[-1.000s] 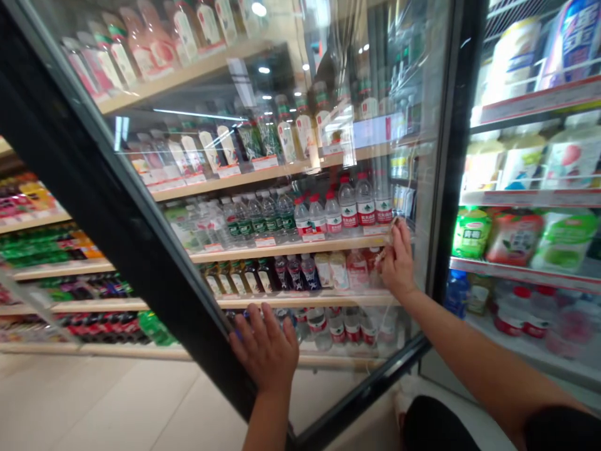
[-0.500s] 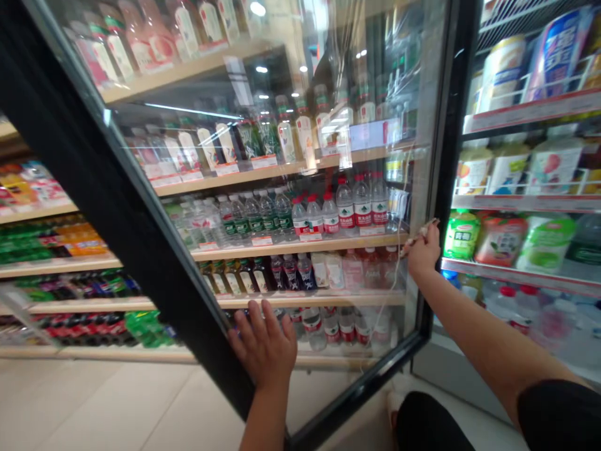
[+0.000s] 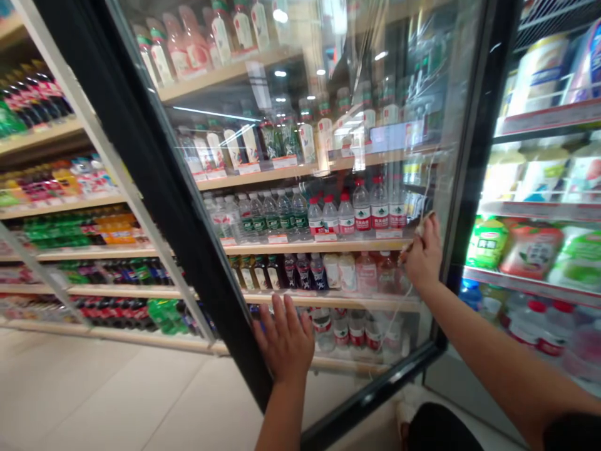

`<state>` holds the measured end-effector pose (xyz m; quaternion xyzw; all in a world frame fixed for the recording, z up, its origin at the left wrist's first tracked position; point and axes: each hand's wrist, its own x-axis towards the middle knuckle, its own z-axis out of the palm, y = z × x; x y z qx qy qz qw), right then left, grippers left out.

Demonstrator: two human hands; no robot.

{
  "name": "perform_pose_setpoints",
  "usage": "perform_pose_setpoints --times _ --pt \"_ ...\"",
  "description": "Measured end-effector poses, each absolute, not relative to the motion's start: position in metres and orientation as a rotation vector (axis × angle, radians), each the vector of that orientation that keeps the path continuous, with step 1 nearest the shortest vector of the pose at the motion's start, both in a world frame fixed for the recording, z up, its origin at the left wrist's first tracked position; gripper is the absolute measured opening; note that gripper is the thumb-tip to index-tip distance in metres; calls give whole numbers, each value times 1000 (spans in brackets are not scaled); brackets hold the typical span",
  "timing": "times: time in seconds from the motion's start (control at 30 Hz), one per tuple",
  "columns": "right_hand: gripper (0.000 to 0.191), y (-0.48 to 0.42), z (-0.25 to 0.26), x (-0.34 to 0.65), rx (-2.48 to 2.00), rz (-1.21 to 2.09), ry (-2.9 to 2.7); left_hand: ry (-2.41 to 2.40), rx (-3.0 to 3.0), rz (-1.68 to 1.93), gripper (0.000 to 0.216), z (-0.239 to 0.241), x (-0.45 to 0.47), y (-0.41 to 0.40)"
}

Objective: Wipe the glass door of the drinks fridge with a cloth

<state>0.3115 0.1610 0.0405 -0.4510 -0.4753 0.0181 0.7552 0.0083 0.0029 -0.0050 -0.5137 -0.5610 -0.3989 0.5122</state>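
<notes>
A glass cooler door [image 3: 347,369] with a black frame stands swung out in front of me. My left hand [image 3: 287,338] lies with fingers stretched and spread on the lower left of the door, by the black frame [image 3: 206,232]. On the right part of the pane is my right hand [image 3: 425,254], its fingers closed on a pale crumpled cloth [image 3: 404,253] pressed to the glass. Most of the cloth is hidden by the hand. Whitish streaks run down the glass near it.
Behind the glass, shelves [image 3: 300,247] hold several water bottles [image 3: 361,203] and other drinks. To the right, the lit cooler [image 3: 539,282] holds bottles and cartons. More drink shelves [image 3: 103,252] stand left, above a tiled floor [image 3: 117,388].
My view has turned left, so the door and shelves sit further right. My right hand with the cloth has shifted left across the glass, away from the right frame. My left hand stays on the door.
</notes>
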Motion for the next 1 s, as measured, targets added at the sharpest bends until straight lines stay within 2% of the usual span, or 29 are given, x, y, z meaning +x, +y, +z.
perform_pose_setpoints --times 0.17,0.4,0.6,0.83,1.0 --pt "52 144 36 293 -902 -201 -1212 -1350 -1252 -983 74 -6 8 2" --pt "56 130 88 268 -788 -379 -1359 -1331 -1245 -1000 73 -5 9 2" --pt "66 104 42 232 -628 -606 -1584 -1325 -1260 -987 75 -4 7 1" --pt "66 89 85 208 -572 -546 -1615 -1322 -1255 -996 72 -4 9 1" --pt "68 68 46 189 -441 -700 -1878 -1324 -1281 -1004 70 -6 7 0"
